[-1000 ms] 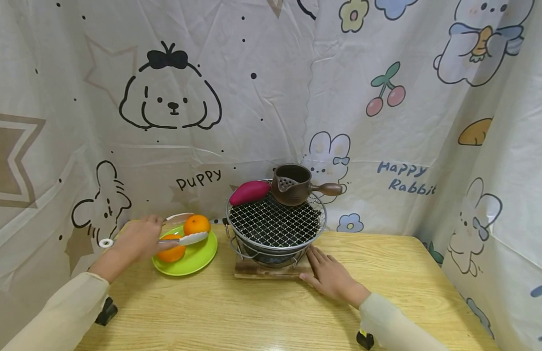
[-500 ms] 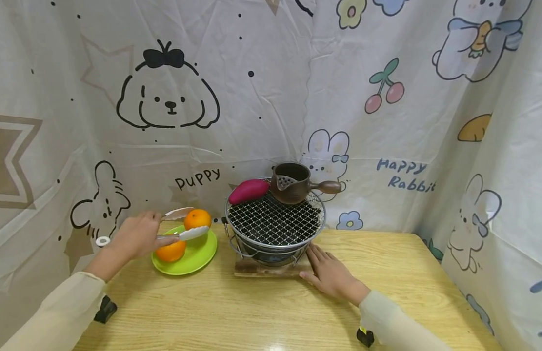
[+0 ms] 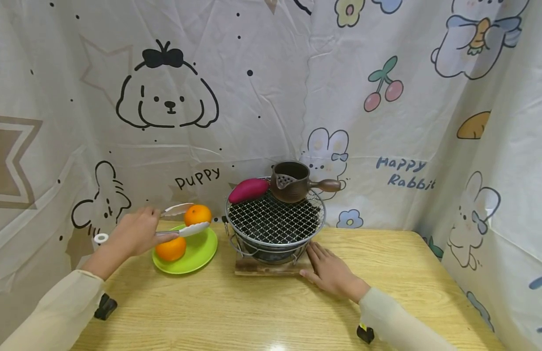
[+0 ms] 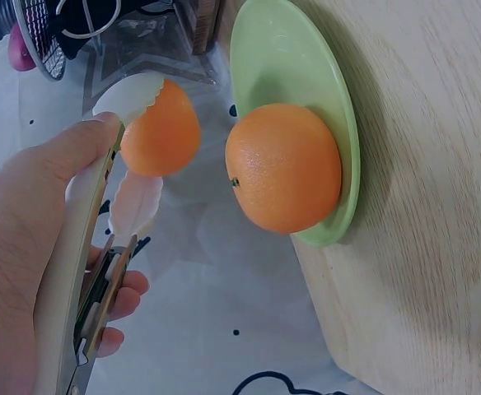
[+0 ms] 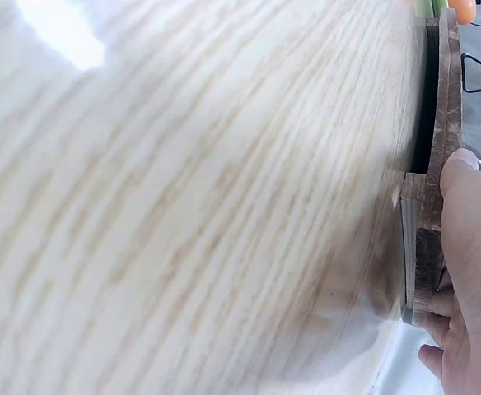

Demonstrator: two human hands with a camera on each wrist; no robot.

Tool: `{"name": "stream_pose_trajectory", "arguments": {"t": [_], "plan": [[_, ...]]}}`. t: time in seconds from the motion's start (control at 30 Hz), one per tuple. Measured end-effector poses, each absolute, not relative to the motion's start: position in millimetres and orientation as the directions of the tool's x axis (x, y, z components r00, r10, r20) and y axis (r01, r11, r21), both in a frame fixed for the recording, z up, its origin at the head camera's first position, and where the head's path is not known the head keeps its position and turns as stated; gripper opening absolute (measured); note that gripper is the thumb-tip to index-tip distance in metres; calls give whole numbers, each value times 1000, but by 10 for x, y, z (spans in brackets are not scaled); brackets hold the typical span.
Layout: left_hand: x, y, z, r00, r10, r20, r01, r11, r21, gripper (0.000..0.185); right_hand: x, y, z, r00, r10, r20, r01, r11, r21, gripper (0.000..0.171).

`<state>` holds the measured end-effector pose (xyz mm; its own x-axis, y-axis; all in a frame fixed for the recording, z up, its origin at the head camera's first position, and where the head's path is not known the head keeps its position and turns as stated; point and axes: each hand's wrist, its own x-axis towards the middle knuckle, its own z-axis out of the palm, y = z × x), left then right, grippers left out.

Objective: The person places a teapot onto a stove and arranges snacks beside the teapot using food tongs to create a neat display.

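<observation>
In the head view my left hand (image 3: 134, 233) grips a pair of metal tongs (image 3: 167, 234) with pale scalloped tips. Those tips pinch an orange (image 4: 165, 132), held clear of the green plate (image 3: 200, 256) in the left wrist view. A second orange (image 4: 283, 169) sits on the plate. My right hand (image 3: 334, 273) rests against the right end of the wooden base (image 3: 266, 269) under a round tabletop grill (image 3: 275, 222). Its fingers lie fairly straight along the base's side, with the thumb at the front edge.
On the grill's back half are a magenta sweet-potato-shaped item (image 3: 249, 190) and a brown side-handled pot (image 3: 291, 184), whose handle juts past the rim to the right. A printed curtain (image 3: 253, 97) hangs behind the wooden table (image 3: 235, 317).
My left hand has raised the tongs slightly, and the orange in them has risen off the plate. The other orange stays on the plate. My right hand keeps its place at the base.
</observation>
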<state>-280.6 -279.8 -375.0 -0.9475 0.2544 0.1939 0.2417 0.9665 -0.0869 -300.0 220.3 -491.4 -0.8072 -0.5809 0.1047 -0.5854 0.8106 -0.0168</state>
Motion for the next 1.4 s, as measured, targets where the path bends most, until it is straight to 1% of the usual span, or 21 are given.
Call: {"name": "stream_pose_trajectory", "arguments": {"t": [0.23,0.4,0.67,0.97,1.17,1.4], "plan": [[-2799,-2779,-3765,-949,259,180,245,965,-95,89,-3011,2206,-4889,-791,-600,118,-602,798,22,77],[-2791,-2771,-3755,-944,265,195,250,963,-95,88,-3010,2205,-4882,-787,-605,116,-605,795,40,76],[-2776,-2794,-3715,-940,267,214,255,963,-85,86,-3021,2203,-4877,-794,-599,104,-602,799,9,77],[-2765,-2829,-3749,-936,270,226,259,963,-78,85,-3021,2202,-4893,-808,-581,99,-588,805,-76,78],[-2768,-2832,-3768,-936,267,229,254,963,-85,85,-3024,2214,-4912,-804,-585,109,-594,801,-80,78],[-2760,-2829,-3736,-933,271,237,263,963,-65,85,-3032,2211,-4890,-798,-594,101,-601,797,-65,77]]}}
